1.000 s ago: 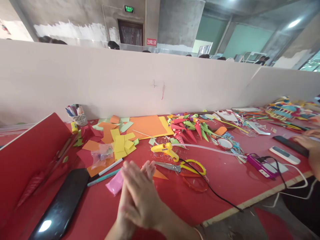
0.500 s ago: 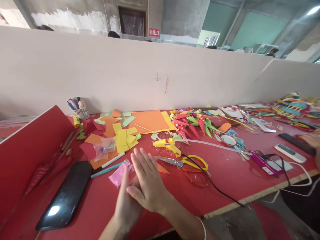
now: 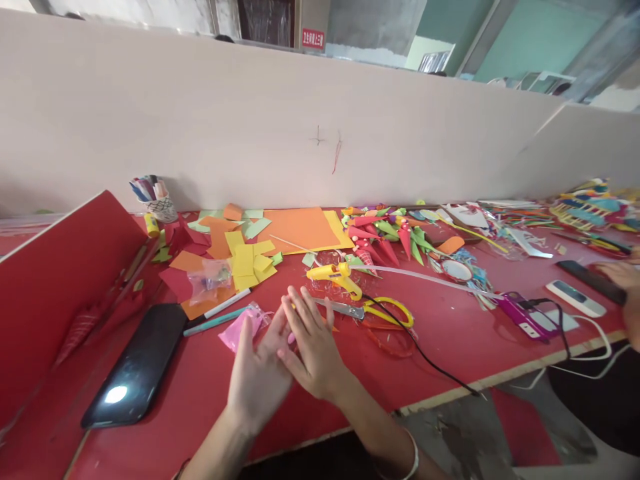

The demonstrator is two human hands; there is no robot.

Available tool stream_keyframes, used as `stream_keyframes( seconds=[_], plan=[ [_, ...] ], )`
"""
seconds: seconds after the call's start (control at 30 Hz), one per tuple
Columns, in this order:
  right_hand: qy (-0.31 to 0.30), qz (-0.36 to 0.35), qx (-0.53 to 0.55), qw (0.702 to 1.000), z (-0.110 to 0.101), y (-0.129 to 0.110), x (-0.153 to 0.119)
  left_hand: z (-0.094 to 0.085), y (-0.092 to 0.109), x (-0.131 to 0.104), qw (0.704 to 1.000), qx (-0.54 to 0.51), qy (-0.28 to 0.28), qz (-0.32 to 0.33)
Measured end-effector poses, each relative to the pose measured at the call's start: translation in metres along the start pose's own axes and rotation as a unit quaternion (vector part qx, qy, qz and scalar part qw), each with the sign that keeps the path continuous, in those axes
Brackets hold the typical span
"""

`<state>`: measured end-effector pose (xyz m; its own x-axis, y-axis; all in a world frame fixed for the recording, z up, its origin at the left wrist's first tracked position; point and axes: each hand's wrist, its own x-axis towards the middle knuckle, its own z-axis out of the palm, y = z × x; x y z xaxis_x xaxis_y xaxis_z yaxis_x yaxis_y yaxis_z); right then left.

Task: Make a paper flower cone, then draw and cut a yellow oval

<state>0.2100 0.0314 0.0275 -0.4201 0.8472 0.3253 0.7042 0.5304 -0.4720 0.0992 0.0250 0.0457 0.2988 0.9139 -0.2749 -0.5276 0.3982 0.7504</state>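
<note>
My left hand (image 3: 260, 377) is turned palm up with its fingers stretched out. Across its fingers lies my right hand (image 3: 315, 350), flat, fingers extended. A small pink lump (image 3: 292, 338), which looks like soft clay, shows between the two hands; most of it is covered. Just behind my left hand, a pink plastic packet (image 3: 243, 328) rests on the red table (image 3: 200, 393). Beyond my right fingertips are yellow-handled scissors (image 3: 387, 312) and a yellow glue gun (image 3: 334, 275) with a long clear glue stick in its back.
A black phone (image 3: 137, 367) lies at the left, beside a red upright panel (image 3: 65, 267). Cut paper (image 3: 245, 260) and small red and green paper cones (image 3: 385, 243) cover the back. At right sit a purple power strip (image 3: 527, 317), cords and another person's hand (image 3: 620, 277).
My hands have slid apart a little, and the left palm has turned more upward, so a bit of pink now shows between them. The view has tilted down slightly.
</note>
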Motion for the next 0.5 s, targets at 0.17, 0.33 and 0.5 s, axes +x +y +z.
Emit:
stream_keyframes(
  seconds=[0.17, 0.33, 0.5],
  plan=[
    [0.014, -0.014, 0.011, 1.0, 0.011, -0.002, -0.006, -0.012, 0.01, 0.001, 0.992, -0.111, 0.02, -0.05],
    [0.108, -0.031, 0.052, 0.992, 0.01, -0.001, -0.005, -0.014, 0.011, 0.002, 0.986, -0.16, 0.029, -0.047],
    [0.165, 0.061, 0.13, 0.976, 0.0, 0.02, -0.005, -0.017, 0.013, 0.003, 0.991, -0.124, 0.047, -0.02]
  ],
)
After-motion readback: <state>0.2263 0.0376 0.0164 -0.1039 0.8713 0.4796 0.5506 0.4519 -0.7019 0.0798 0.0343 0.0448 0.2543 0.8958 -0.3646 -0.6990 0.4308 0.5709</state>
